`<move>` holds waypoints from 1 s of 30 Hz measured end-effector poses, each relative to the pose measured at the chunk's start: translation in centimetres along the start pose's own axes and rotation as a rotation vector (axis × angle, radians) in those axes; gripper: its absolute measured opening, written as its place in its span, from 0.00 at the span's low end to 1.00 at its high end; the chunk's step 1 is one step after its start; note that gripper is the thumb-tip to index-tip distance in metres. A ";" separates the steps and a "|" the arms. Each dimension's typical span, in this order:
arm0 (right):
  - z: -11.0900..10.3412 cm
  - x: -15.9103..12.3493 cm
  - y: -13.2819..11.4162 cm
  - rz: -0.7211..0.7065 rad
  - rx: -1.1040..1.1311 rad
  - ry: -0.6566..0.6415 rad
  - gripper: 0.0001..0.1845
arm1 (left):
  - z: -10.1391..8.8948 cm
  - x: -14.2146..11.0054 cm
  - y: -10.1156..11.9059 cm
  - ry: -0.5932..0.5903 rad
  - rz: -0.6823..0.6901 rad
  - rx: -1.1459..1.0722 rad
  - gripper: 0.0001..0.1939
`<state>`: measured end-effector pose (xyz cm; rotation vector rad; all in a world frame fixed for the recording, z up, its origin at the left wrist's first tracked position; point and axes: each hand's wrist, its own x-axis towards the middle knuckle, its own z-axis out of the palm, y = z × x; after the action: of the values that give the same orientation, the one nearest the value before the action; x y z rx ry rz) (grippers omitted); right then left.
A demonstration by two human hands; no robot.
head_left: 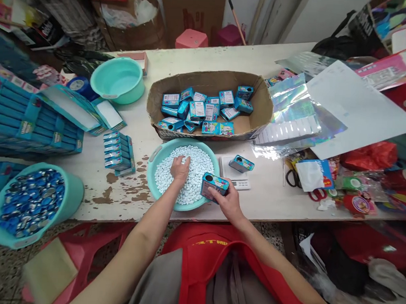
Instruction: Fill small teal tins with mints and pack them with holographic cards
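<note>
My left hand [179,170] reaches into a turquoise basin [150,171] full of small white candies [197,167]. Its thumb is spread from the fingers, and the fingertips touch the candies. At the basin's right rim, my right hand [228,200] grips a small blue candy box [215,183], which has a dark round opening on its top. Another blue box [242,163] stands on a small white digital scale [242,184] to the right of the basin. Behind the basin, a cardboard tray [211,76] holds several more blue boxes [197,110], lying in different directions.
Left of the basin is a stack of blue boxes [118,151]. An empty turquoise basin [117,79] stands behind it. A tub [74,193] of blue foil-wrapped pieces is at far left. Clear sheets, white paper [353,109] and scissors [293,177] lie on the right.
</note>
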<state>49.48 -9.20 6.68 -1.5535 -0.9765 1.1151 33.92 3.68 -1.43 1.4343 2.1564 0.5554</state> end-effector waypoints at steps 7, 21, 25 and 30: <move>1.2 3.7 -1.7 -0.368 -0.413 -0.053 0.18 | -3.0 -1.2 0.2 -0.122 -0.343 -0.955 0.12; 5.2 4.3 -2.0 -0.530 -0.751 -0.243 0.14 | -7.6 -3.5 5.3 -0.057 -0.233 -1.387 0.15; 5.0 4.5 -2.4 -0.506 -0.729 -0.176 0.14 | -7.9 -3.1 5.7 -0.106 -0.226 -1.366 0.16; 4.9 4.5 -2.9 -0.488 -0.679 -0.153 0.13 | -8.1 -2.9 6.5 -0.088 -0.160 -1.342 0.17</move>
<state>45.75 -3.08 7.95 -1.6113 -1.8559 0.5785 34.75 2.86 9.29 0.4892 1.2190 1.4336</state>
